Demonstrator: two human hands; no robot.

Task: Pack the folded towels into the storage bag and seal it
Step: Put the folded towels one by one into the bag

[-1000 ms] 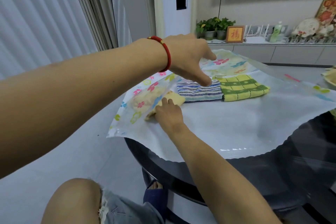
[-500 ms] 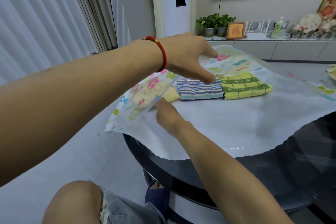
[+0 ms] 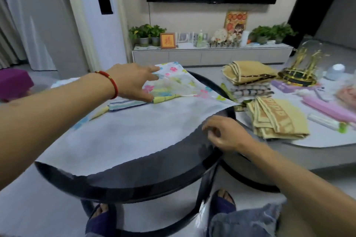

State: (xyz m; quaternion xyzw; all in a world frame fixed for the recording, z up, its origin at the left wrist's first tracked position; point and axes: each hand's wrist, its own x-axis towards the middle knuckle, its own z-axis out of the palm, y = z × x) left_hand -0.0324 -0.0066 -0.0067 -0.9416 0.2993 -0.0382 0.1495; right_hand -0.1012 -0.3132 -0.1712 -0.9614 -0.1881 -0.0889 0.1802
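Observation:
The storage bag [image 3: 134, 132] lies flat on the round dark table [image 3: 138, 184], white below with a floral clear top layer [image 3: 173, 81]. My left hand [image 3: 133, 82], with a red bracelet, holds that floral layer up at the far side. Under it lie a blue striped towel [image 3: 125, 105], a green-yellow towel [image 3: 165, 98] and a pale yellow towel [image 3: 100, 111]. My right hand [image 3: 221, 134] is at the bag's right edge by the table rim, fingers curled at a clear film. Whether it grips the film is unclear.
More folded towels lie on the grey table to the right: a tan one [image 3: 277, 119], a checked one [image 3: 250, 90] and a tan stack [image 3: 250, 75]. Pink packets [image 3: 331, 109] and a glass dome [image 3: 306, 63] stand further right. My knees and feet are below the table.
The view has swung to the right. My right hand left the yellow towel at the left and moved to the bag's right edge. My left hand still holds the floral layer up.

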